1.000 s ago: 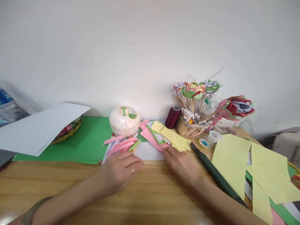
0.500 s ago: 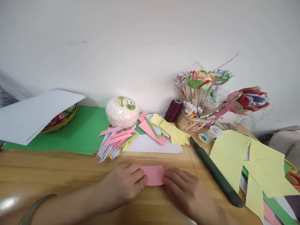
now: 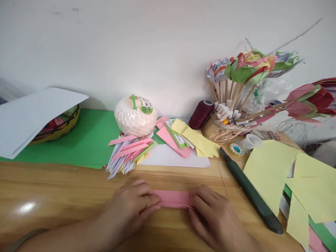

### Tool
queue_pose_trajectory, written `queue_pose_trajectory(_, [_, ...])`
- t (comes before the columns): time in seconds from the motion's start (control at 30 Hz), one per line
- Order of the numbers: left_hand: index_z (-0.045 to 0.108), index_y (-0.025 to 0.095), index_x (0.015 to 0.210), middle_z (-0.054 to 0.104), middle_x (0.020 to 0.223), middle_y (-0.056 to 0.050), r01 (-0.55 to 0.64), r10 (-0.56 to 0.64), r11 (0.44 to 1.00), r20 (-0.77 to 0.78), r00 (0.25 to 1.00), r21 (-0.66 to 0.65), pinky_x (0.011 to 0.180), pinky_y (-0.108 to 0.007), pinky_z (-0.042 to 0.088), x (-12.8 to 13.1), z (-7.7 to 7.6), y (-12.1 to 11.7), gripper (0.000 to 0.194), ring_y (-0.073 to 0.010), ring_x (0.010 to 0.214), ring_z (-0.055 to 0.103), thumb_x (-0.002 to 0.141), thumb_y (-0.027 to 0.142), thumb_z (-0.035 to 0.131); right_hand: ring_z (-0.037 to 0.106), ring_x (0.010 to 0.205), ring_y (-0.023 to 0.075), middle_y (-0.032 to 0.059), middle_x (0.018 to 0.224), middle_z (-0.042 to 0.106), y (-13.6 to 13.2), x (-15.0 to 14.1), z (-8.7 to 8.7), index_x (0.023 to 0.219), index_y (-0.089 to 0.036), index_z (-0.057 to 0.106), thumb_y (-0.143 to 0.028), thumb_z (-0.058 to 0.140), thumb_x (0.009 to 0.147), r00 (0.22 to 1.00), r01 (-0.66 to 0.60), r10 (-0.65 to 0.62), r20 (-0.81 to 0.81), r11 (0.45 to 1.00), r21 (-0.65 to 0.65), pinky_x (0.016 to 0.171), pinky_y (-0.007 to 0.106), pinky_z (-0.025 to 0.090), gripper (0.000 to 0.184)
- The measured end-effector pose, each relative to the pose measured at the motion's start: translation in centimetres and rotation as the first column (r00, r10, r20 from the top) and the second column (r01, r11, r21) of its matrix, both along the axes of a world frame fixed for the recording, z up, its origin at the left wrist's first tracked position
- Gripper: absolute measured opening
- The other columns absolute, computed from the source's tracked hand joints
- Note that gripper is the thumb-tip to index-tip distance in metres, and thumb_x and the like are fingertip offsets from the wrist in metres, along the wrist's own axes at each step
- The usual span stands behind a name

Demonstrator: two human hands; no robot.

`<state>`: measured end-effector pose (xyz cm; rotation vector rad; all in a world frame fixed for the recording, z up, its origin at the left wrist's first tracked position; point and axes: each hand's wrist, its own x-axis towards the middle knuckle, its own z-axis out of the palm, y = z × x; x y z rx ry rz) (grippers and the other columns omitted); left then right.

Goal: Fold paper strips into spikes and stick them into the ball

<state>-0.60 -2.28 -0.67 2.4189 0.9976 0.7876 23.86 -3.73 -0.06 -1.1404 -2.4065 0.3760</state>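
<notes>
Between my two hands, just over the wooden table, a small strip of pink paper (image 3: 172, 198) is stretched sideways. My left hand (image 3: 133, 203) pinches its left end between thumb and fingers. The right end is gripped by my right hand (image 3: 214, 213) in the same way. Along the lower edge the strip appears folded over, with a thin pale line near the right thumb. Beyond my hands lies a pile of folded paper strips (image 3: 128, 154) in pink, lilac, green and yellow. Flat pink paper pieces (image 3: 174, 141) and yellow paper pieces (image 3: 201, 138) rest behind, on a white sheet (image 3: 162, 156).
A dark green paper knife-like tool (image 3: 250, 190) lies at right beside yellow sheets (image 3: 273, 171). Against the wall stand a netted white ball (image 3: 135, 117), a maroon thread spool (image 3: 201, 114) and a basket (image 3: 217, 131) with paper flowers (image 3: 249, 66). Green card (image 3: 86, 140) lies left.
The pink paper, flat before, now has its lower edge folded up and looks narrower and longer. Both hands have shifted to thumb-and-finger pinches at its ends. The camera view has moved slightly.
</notes>
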Motion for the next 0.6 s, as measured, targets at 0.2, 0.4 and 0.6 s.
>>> queue_pose_trajectory(0.2, [0.062, 0.021, 0.090, 0.064, 0.076, 0.000, -0.155, 0.139, 0.970, -0.096, 0.986, -0.186, 0.061, -0.024, 0.043, 0.0, -0.2, 0.4, 0.015, -0.0162, 0.070, 0.059, 0.087, 0.018, 0.047, 0.051, 0.059, 0.0137, 0.0014, 0.069, 0.054, 0.2, -0.4, -0.4, 0.075, -0.020, 0.049, -0.020, 0.041, 0.094, 0.992, 0.125, -0.126, -0.003, 0.991, -0.055, 0.054, 0.024, 0.036, 0.021])
queue_pose_trajectory(0.4, [0.056, 0.020, 0.076, 0.057, 0.071, 0.000, -0.272, 0.220, 0.931, -0.221, 0.950, -0.243, 0.060, -0.025, 0.039, 0.4, -0.4, 0.4, 0.011, -0.0162, 0.068, 0.055, 0.081, 0.018, 0.047, 0.051, 0.053, 0.0135, 0.0003, 0.064, 0.053, 0.3, -0.9, -0.9, 0.071, -0.021, 0.048, -0.025, 0.041, 0.095, 0.980, 0.183, -0.187, 0.067, 0.981, 0.062, 0.050, 0.024, 0.035, 0.026])
queue_pose_trajectory(0.6, [0.054, 0.020, 0.075, 0.058, 0.075, 0.000, -0.362, 0.220, 0.842, -0.357, 0.908, -0.400, 0.062, -0.026, 0.039, 0.6, 0.2, 1.2, 0.003, -0.0173, 0.071, 0.055, 0.078, 0.020, 0.053, 0.051, 0.049, 0.0128, 0.0002, 0.061, 0.053, 0.5, -1.2, -0.8, 0.068, -0.020, 0.048, -0.025, 0.039, 0.095, 0.974, 0.194, -0.203, 0.097, 0.976, 0.098, 0.048, 0.024, 0.035, 0.029])
